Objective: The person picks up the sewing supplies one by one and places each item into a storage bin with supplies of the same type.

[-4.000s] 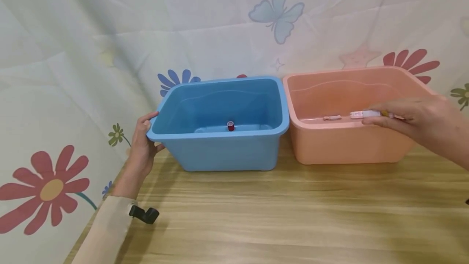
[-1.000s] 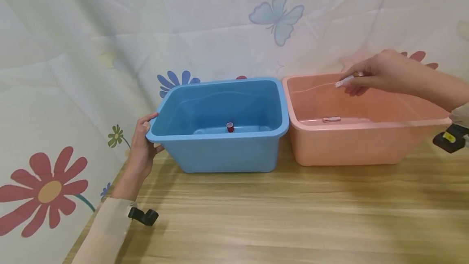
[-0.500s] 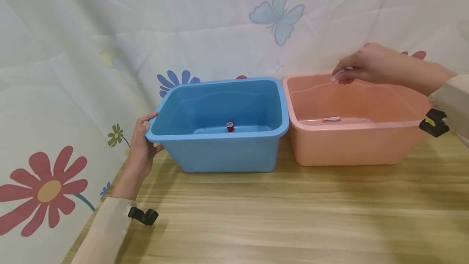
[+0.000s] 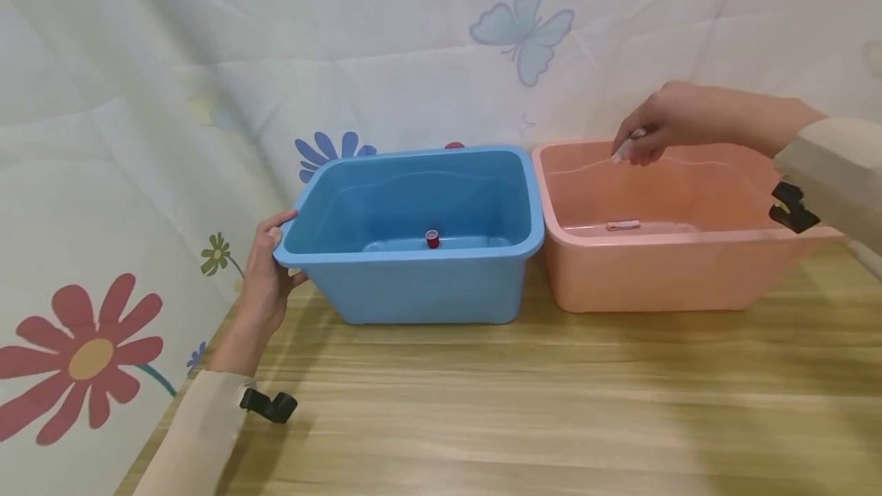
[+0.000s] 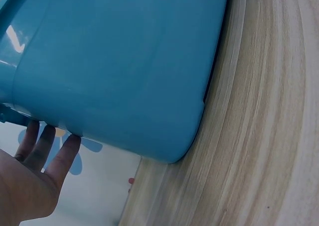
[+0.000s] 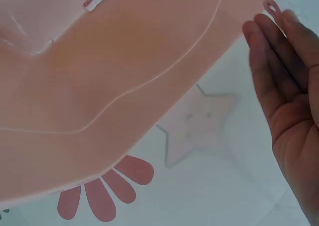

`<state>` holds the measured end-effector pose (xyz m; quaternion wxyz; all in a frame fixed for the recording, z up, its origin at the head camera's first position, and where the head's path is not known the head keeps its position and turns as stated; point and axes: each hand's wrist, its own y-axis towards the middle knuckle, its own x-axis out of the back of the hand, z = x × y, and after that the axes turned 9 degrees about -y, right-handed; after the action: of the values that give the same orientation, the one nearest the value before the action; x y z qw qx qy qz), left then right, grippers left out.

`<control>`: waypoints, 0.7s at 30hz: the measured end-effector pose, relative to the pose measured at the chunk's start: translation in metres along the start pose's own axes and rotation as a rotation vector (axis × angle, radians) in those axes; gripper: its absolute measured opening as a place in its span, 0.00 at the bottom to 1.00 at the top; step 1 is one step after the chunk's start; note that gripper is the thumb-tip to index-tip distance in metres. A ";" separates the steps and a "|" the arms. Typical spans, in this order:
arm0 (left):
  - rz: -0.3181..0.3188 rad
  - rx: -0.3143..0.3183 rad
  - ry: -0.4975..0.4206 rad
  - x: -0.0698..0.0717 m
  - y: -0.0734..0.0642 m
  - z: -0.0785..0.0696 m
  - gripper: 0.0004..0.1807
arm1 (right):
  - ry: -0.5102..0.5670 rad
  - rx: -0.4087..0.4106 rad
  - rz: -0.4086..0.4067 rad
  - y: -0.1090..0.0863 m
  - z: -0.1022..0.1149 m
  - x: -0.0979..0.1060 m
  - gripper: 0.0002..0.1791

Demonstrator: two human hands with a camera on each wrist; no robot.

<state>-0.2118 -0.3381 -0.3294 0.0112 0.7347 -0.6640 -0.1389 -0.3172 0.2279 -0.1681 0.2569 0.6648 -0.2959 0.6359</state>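
At the left end of the blue plastic tub (image 4: 427,289), my left hand (image 4: 263,270) grips the rim. In the left wrist view, several fingers (image 5: 64,159) touch the tub's outer wall below the rim. My right hand (image 4: 664,122) is raised over the back of the pink plastic tub (image 4: 654,274), pinching a small, slim whitish item (image 4: 624,149) at its fingertips. The right wrist view shows a pink loop (image 6: 270,7) sticking out past those fingertips; the fingers hide most of the item. A similar slim pale item (image 4: 623,225) lies on the pink tub's floor.
Inside the blue tub sits a small red cylinder (image 4: 432,239) with a pale top. Both tubs stand side by side on a wood-grain table (image 4: 468,404), rims nearly touching. A white curtain (image 4: 386,60) with flower and butterfly prints hangs behind and to the left.
Over the last seconds my right hand rose from the pink tub's front right to its back, then drifted left, still holding the slim item. My left hand and both tubs have stayed put.
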 end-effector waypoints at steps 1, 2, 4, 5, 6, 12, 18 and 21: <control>0.001 0.001 -0.002 0.000 0.000 0.000 0.24 | 0.009 -0.013 0.031 0.001 -0.001 0.000 0.12; 0.000 0.002 -0.005 -0.001 0.000 0.000 0.24 | 0.018 -0.021 0.055 0.002 -0.002 0.001 0.13; 0.002 0.003 -0.004 -0.003 0.001 0.000 0.24 | 0.018 -0.039 0.081 0.002 -0.004 0.001 0.15; 0.004 0.004 -0.004 -0.004 0.001 0.000 0.24 | 0.013 -0.042 0.085 0.002 -0.005 0.002 0.15; 0.006 0.005 -0.006 -0.005 0.002 0.000 0.24 | 0.007 -0.043 0.088 0.001 -0.005 0.002 0.16; 0.008 0.004 -0.010 -0.008 0.004 0.001 0.25 | 0.000 -0.064 0.094 0.000 -0.008 0.004 0.15; 0.001 0.004 -0.007 -0.004 0.002 0.002 0.24 | 0.005 -0.055 0.118 0.000 -0.008 0.001 0.20; 0.004 0.007 -0.014 -0.002 -0.001 0.002 0.24 | -0.002 -0.036 0.113 -0.002 -0.009 0.001 0.21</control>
<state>-0.2114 -0.3353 -0.3309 0.0041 0.7322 -0.6661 -0.1418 -0.3217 0.2361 -0.1662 0.2323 0.6430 -0.3446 0.6432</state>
